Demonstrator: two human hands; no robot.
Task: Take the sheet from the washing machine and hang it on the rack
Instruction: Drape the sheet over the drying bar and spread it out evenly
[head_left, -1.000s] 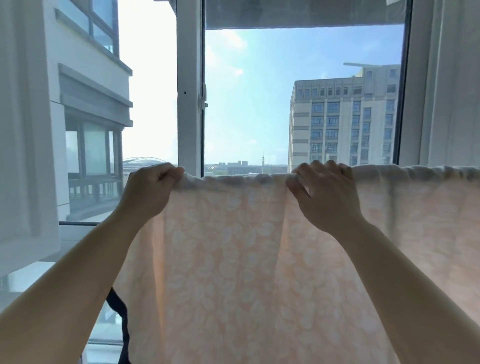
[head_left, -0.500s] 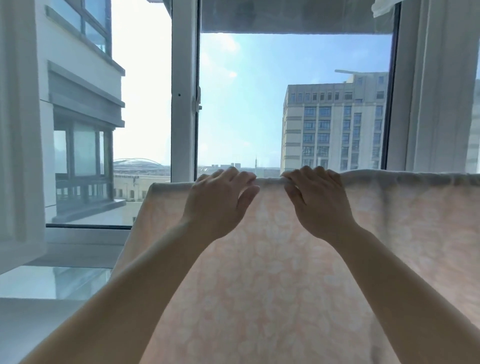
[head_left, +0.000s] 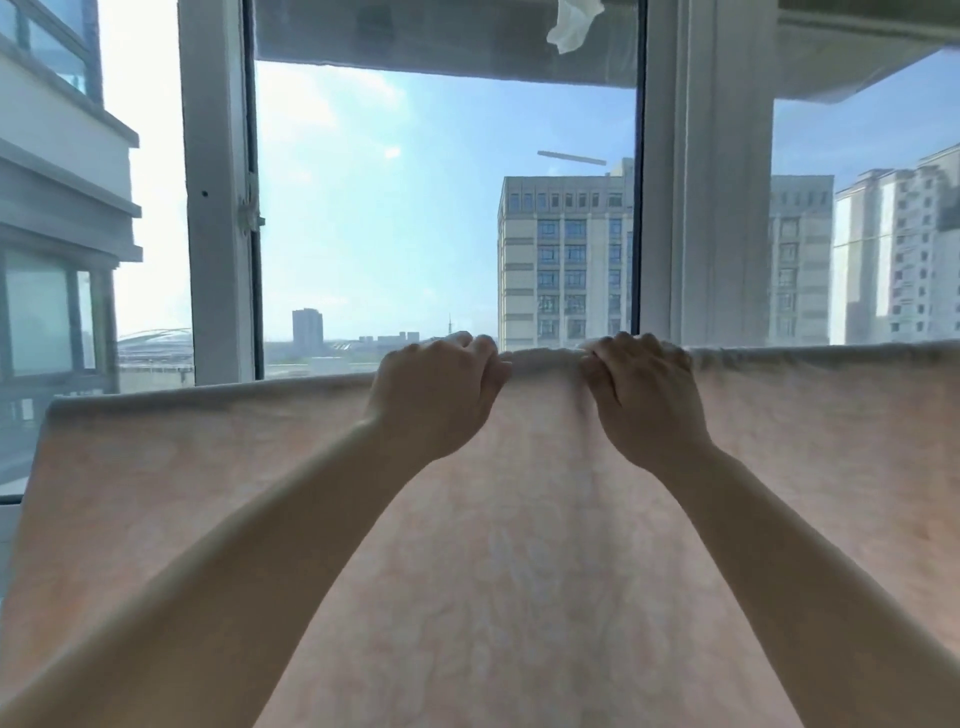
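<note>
A pale pink sheet (head_left: 519, 545) with a faint white leaf pattern hangs over a horizontal bar and fills the lower half of the view. The bar itself is hidden under the sheet's top fold. My left hand (head_left: 439, 397) grips the top fold near the middle, fingers curled over it. My right hand (head_left: 644, 400) grips the same fold just to the right, a short gap away. The cloth bunches slightly between the two hands. The sheet's left end (head_left: 57, 415) hangs at the far left.
A white window frame (head_left: 218, 208) stands behind the sheet on the left and another upright (head_left: 696, 182) on the right. City buildings (head_left: 563, 260) show beyond the glass. A bit of white cloth (head_left: 571, 23) hangs at the top.
My left hand has slid right along the top fold, from the sheet's left end to beside my right hand. The view has tilted up and shifted right.
</note>
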